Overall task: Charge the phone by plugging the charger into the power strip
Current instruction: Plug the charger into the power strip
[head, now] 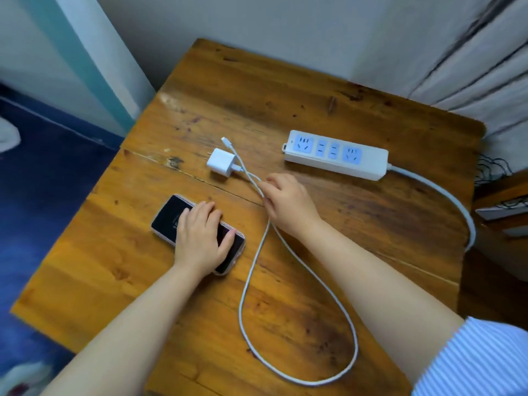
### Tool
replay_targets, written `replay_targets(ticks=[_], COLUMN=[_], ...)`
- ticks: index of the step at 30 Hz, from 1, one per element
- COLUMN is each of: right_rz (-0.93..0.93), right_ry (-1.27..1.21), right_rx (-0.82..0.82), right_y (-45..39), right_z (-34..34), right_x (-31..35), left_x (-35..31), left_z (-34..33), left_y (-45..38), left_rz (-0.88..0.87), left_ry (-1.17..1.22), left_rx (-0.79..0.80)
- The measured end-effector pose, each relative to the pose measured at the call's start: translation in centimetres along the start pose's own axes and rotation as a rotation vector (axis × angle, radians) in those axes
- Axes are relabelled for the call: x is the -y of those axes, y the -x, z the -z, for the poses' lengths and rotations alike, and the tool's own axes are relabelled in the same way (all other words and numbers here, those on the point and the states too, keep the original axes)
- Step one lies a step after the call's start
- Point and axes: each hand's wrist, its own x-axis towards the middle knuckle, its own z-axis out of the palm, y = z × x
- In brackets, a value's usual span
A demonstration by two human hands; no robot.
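Head view: the left hand [200, 238] lies palm down over the phone [197, 232], fingers spread flat across its dark screen and thumb on the near right corner; it presses rather than closes around it. The phone lies flat and slanted on the wooden table [285, 90], its far end poking out beyond the fingertips.

The right hand [288, 201] sits just to the right of the left one, fingers curled loosely with the tips pinching the white cable [297, 284] where its two strands run side by side. Whether the pinch is firm cannot be told. From those fingertips both strands run away toward the far left: one ends at the charger [222, 162], a small white block lying on its side just beyond the fingers, with its prongs pointing left; the other crosses over the block and ends in a free connector [225, 140] past it. Behind the hand, under the wrist, the cable falls into a wide loop on the table between the two forearms.

The power strip [337, 155] lies beyond and to the right of the right hand's knuckles, apart from them, its sockets all unoccupied. Its thick cord [445, 192] curves off the right table edge.
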Motion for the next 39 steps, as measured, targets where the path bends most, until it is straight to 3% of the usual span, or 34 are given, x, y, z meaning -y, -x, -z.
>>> replay_targets(ticks=[3, 8, 11, 14, 17, 22, 30, 35, 39], right_rz=[-0.042, -0.115, -0.040, 0.057, -0.029, -0.111, -0.285, -0.618, -0.864], right_ry=[0.084, 0.138, 0.079, 0.077, 0.143, 0.172, -0.563, -1.033, -1.212], right_rx=[0.066, -0.027, -0.103, -0.051, -0.006, -0.113, -0.296, -0.448, -0.621], right_y=[-0.8, -1.3, -2.6, -4.9, -7.4, -8.8, -3.5, 1.6, 5.3], right_z=[-1.7, -2.3, -2.0, -2.5, -3.6, -4.6, 1.5, 6.4, 8.5], right_x=[0.6, 1.2, 2.2, 3.2, 3.9, 4.0, 1.9, -3.2, -7.0], left_x=[1.4, 2.9, 3.8, 4.9, 5.9, 6.5, 3.1, -2.8, -7.1], left_z=[-0.4, -0.3, 0.2, 0.6, 0.8, 0.7, 2.1, 2.5, 1.6], left_y=[0.3, 0.5, 0.8, 1.2, 1.5, 1.6, -0.4, -1.8, -1.4], left_rz=[-0.012, -0.027, -0.049, -0.075, -0.079, -0.083, -0.061, -0.109, -0.182], left_ry=[0.023, 0.054, 0.047, 0.019, -0.006, -0.012, 0.067, 0.303, 0.390], left_rx=[0.018, 0.033, 0.039, 0.044, 0.074, 0.104, 0.050, 0.029, 0.164])
